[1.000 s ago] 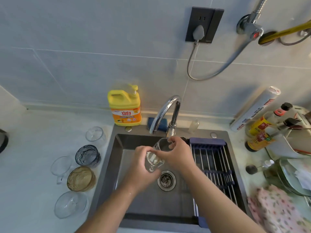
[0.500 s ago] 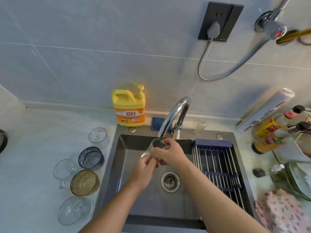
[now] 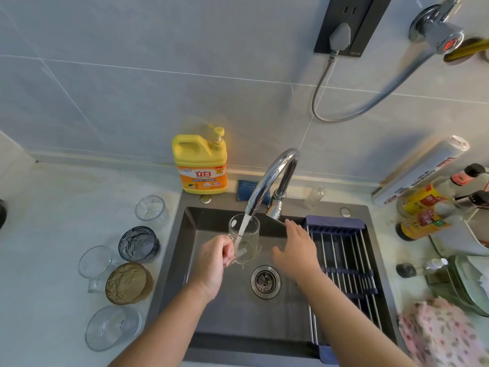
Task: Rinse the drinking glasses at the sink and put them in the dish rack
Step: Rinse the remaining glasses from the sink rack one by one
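My left hand (image 3: 213, 262) grips the handle of a clear glass mug (image 3: 244, 238), held upright over the dark sink (image 3: 195, 247). Water runs from the chrome faucet (image 3: 272, 178) into the mug. My right hand (image 3: 297, 247) hovers open to the mug's right, fingertips near the faucet lever, holding nothing. The dish rack (image 3: 341, 258), blue-ended with metal bars, spans the sink's right side and holds nothing. Several glasses wait on the left counter: a clear one (image 3: 151, 209), a blue-grey one (image 3: 139, 243), an amber one (image 3: 128, 283), a handled clear one (image 3: 95, 262) and a wide clear one (image 3: 112, 327).
A yellow detergent bottle (image 3: 201, 162) stands behind the sink, with a blue sponge (image 3: 246, 189) beside it. Sauce bottles (image 3: 428, 207), a foil roll (image 3: 420, 170), stacked plates (image 3: 468, 284) and a floral cloth (image 3: 444, 337) crowd the right counter. The drain (image 3: 265, 281) sits mid-sink.
My right hand has let go of the mug and moved right toward the faucet lever. Water now runs into the mug, which my left hand holds upright by its handle.
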